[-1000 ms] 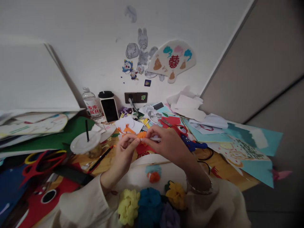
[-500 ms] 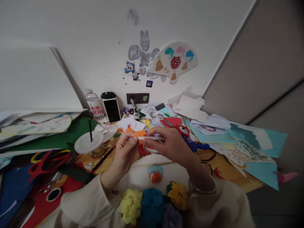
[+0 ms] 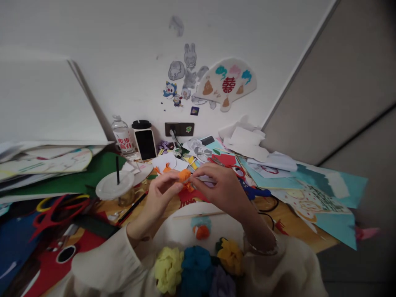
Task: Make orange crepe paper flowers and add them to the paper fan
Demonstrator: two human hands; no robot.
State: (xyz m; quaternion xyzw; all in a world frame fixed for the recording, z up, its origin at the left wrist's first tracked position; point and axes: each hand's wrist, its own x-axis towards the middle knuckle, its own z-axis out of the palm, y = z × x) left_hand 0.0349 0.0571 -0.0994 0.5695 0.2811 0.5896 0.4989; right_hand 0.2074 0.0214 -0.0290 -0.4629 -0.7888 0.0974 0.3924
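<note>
An orange crumpled paper piece (image 3: pixel 185 175) is held up over the middle of the desk. My left hand (image 3: pixel 161 193) pinches it from the left with thumb and fingers. Coming from the right, my right hand (image 3: pixel 221 187) has its fingers closed at the edge of the orange piece, on a thin whitish strip that is mostly hidden. Below my wrists are a yellow paper flower (image 3: pixel 169 268), a blue paper flower (image 3: pixel 198 270) and an orange-yellow paper flower (image 3: pixel 230 256).
Left of my hands stand a lidded cup with a straw (image 3: pixel 115 185), a water bottle (image 3: pixel 121 134) and a phone (image 3: pixel 145 143). Red-handled scissors (image 3: pixel 58 210) lie at the left, another pair of scissors (image 3: pixel 236 170) beyond my right hand. Painted blue sheets (image 3: pixel 328 177) spread rightward.
The orange piece has turned and now shows as a rounded bunch between my hands. The long white strip that crossed my right fingers is now mostly out of sight.
</note>
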